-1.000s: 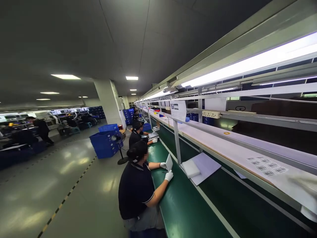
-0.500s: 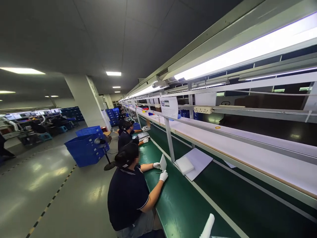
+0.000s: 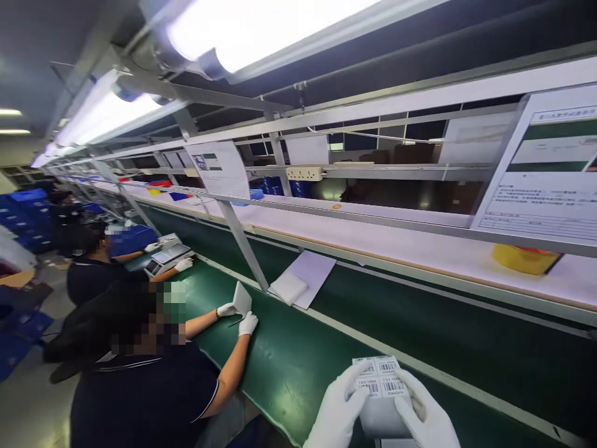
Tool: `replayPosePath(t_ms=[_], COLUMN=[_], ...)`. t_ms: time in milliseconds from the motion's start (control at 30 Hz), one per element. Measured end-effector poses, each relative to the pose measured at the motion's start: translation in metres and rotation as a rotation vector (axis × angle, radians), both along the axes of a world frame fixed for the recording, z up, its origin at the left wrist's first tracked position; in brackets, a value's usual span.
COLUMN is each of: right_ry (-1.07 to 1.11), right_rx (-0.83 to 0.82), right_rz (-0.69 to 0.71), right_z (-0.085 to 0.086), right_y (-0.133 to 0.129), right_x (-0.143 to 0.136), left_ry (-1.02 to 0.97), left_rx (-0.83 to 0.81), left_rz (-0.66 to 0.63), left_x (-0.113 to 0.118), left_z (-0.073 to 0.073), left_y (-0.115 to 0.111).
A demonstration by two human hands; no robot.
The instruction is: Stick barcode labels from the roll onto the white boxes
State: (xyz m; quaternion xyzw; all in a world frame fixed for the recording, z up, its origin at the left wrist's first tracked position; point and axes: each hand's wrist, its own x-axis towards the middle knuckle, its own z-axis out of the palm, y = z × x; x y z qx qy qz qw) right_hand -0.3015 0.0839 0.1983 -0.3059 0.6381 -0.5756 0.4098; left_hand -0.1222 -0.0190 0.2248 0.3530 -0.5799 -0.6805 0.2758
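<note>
A sheet of barcode labels (image 3: 380,392) was held low in the view, just above the near edge of the green belt (image 3: 298,361). The left hand (image 3: 338,407), in a white glove, gripped its left edge with the thumb on top near the printed codes and the fingers curled beneath. The right hand (image 3: 426,414), also gloved, clasped the right edge, its thumb lying along the side of the sheet (the fingertips beneath were hidden). Two rows of barcodes showed at the sheet's top; the lower part was plain white.

Further along the belt, a white foam pad (image 3: 289,287) lay on a pale sheet (image 3: 312,274) beside a slanted metal post (image 3: 242,246). To the left, a co-worker in a dark shirt (image 3: 149,398) sat at the belt with both gloved hands on a small white panel (image 3: 242,298) stood on edge. Beyond, a second person worked at a flat device (image 3: 168,255).

Above the belt ran a white shelf (image 3: 396,239) bearing a yellow roll (image 3: 525,258) at the right. A power strip (image 3: 305,173) was fixed to the rail above it, and printed notices (image 3: 219,168) hung from the frame under long bright lamps (image 3: 107,112).
</note>
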Motion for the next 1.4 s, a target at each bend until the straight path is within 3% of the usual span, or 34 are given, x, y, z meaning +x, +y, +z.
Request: replayPosePath(t_ms=[133, 333, 467, 567, 733, 833, 967, 1267, 1400], right_ry=[0.000, 0.037, 0.103, 0.171, 0.705, 0.906, 0.937, 0.984, 0.961], right_rx=[-0.013, -0.061, -0.042, -0.027, -0.121, -0.265, -0.343, -0.344, -0.343], right_rz=[0.058, -0.003, -0.029, -0.023, -0.200, -0.103, -0.025, -0.045, -0.037], right_z=[0.023, 0.032, 0.029, 0.025, 0.027, 0.033, 0.034, 0.029, 0.022], right_y=[0.001, 0.005, 0.008, 0.011, 0.010, 0.005, 0.000, 0.002, 0.001], right_x=[0.001, 0.001, 0.001, 0.001, 0.004, 0.008, 0.012, 0.015, 0.017], left_ry=[-0.121, -0.124, -0.074, -0.095, -0.283, -0.242, -0.182, -0.190, -0.281], left_rx=[-0.025, -0.016, 0.056, 0.074, -0.068, -0.119, -0.171, -0.174, -0.161], left_rz=[0.027, -0.067, -0.107, -0.061, -0.041, -0.093, -0.130, -0.142, -0.188], left_x=[0.000, -0.006, -0.011, -0.014, -0.017, -0.019, -0.020, -0.017, -0.017], left_z=[0.011, 0.025, 0.019, 0.014, 0.017, 0.018, 0.015, 0.001, 0.000], left_y=[0.001, 0.004, 0.007, 0.007, 0.006, 0.008, 0.011, 0.010, 0.008])
